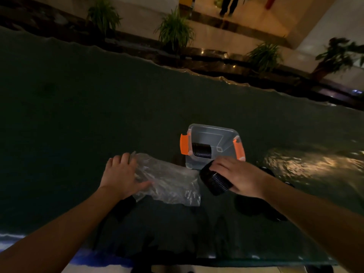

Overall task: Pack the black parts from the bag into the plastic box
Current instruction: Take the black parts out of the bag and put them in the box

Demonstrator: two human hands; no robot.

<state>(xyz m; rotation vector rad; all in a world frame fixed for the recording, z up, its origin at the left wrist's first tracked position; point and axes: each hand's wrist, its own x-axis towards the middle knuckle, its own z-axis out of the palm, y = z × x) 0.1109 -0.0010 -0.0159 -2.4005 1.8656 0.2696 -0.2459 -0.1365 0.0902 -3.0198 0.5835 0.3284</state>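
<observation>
A clear plastic box (pixel 228 134) with orange latches stands open on the dark table, and one ribbed black part (pixel 201 149) lies inside it at the left. My right hand (pixel 238 176) grips a second ribbed black cylinder (pixel 215 182) just in front of the box's near edge. A crumpled clear plastic bag (pixel 169 182) lies flat left of that. My left hand (pixel 122 174) rests flat on the bag's left end, fingers spread. More black parts (pixel 256 207) lie in shadow under my right forearm.
The dark green table (pixel 98 115) stretches wide to the left and behind the box. Its far edge borders a ledge with potted plants (pixel 175 30). A glare patch (pixel 315 164) shines on the table at the right. A person's legs (pixel 228 4) stand far back.
</observation>
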